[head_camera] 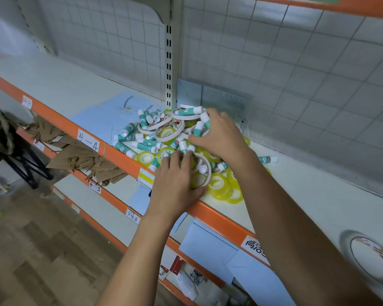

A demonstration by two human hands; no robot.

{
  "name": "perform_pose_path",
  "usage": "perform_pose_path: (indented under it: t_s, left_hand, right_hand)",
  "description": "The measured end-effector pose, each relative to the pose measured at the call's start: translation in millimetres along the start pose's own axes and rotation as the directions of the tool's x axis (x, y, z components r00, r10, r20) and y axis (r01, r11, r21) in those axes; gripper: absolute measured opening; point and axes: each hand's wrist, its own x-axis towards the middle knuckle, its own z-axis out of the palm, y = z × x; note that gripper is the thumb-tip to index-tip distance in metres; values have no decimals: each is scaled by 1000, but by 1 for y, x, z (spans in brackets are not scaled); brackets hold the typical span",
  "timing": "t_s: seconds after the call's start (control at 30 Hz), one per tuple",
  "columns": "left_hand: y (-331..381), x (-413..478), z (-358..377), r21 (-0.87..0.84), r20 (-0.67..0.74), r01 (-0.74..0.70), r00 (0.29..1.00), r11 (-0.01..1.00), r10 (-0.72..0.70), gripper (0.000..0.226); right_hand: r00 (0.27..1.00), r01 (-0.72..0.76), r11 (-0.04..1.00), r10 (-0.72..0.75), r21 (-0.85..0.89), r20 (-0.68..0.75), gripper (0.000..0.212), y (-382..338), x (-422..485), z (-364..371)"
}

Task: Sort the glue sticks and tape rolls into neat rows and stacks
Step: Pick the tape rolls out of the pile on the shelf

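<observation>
A mixed pile lies on the white shelf [318,195]: teal-and-white glue sticks [142,145], yellow clear tape rolls [219,185] and white paper tape rolls [167,132]. My left hand [175,184] is at the pile's front edge. Its fingers lie over a large white tape roll [206,171] and its thumb is under the rim. My right hand [221,133] reaches over the middle of the pile, fingers curled around glue sticks [198,129]. One glue stick [268,159] lies apart on the right.
A patterned tape roll [372,257] lies alone at the shelf's near right. A light blue paper bag [106,118] lies flat left of the pile. The orange front rail [119,160] carries labels. Cardboard pieces [80,155] fill the lower shelf. A slotted upright [169,62] stands behind.
</observation>
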Motion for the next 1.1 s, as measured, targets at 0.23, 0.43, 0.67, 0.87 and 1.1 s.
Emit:
perform_pose_path:
  t_s: [0.23,0.43,0.67,0.87,1.1]
  left_hand:
    - [3,-1,-6,-11,4,-17,1000,1000,17,91]
    - [6,-4,-9,-32,5,-33,999,999,33,82]
    - [7,-9,-8,-36,8,-44,999,998,44,81]
    - [7,-13,-7,-41,12,-46,999,998,46,80]
    - [4,-24,-9,-66,19,-41,999,997,42,79]
  right_hand:
    - [1000,17,999,-16,31,-15,75,6,-2,-10]
    - [997,46,995,-40,87,-69,67,6,-9,-11]
    - [993,55,992,-43,111,-110,68,11,-24,-13]
    - [989,34,998,-26,50,-146,69,21,-44,-12]
    - [993,17,999,-11,49,-121,71,20,-61,-4]
